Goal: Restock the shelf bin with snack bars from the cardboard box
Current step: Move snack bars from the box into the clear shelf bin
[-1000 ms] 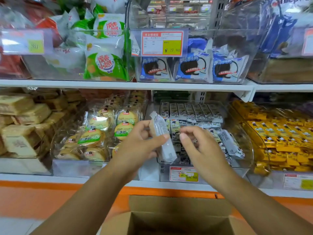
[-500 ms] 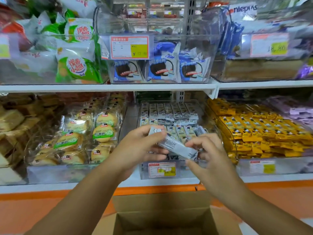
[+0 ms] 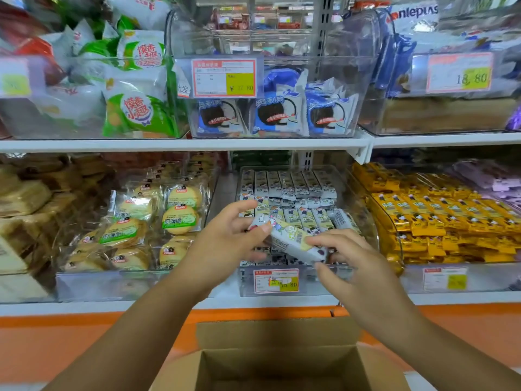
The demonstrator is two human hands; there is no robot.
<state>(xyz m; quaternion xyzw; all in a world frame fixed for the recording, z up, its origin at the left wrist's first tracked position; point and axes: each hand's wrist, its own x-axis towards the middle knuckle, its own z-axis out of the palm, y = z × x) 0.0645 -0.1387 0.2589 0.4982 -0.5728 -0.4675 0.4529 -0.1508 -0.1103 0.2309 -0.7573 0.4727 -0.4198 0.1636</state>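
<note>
So, snack bar (image 3: 290,238): one white-wrapped bar with cartoon print, held in the air at centre frame. It is tilted, upper-left end high and lower-right end low.
Left hand (image 3: 225,235): pinches the bar's upper-left end, thumb on the near face and fingers curled behind it.
Right hand (image 3: 346,258): grips the lower-right end, fingers curled over the top and thumb underneath.
Bar position: in front of the shelf bin's lower front, just above the price tag (image 3: 276,281). Cannot tell if it touches the bars behind it.
Shelf bin (image 3: 318,280): clear plastic, centre of the lower shelf. It holds rows of the same bars (image 3: 287,183), a neat row standing at the back and more packed toward the front.
Cardboard box (image 3: 279,331): bottom centre of frame, below the hands, flaps open. The frame edge cuts off the inside, so contents cannot be told.
Neighbours: bin of round cakes (image 3: 180,218) at the left, bin of yellow packs (image 3: 439,218) at the right.
Upper shelf: blue-and-white packs (image 3: 277,114) at centre, green packs (image 3: 135,114) at the left.
</note>
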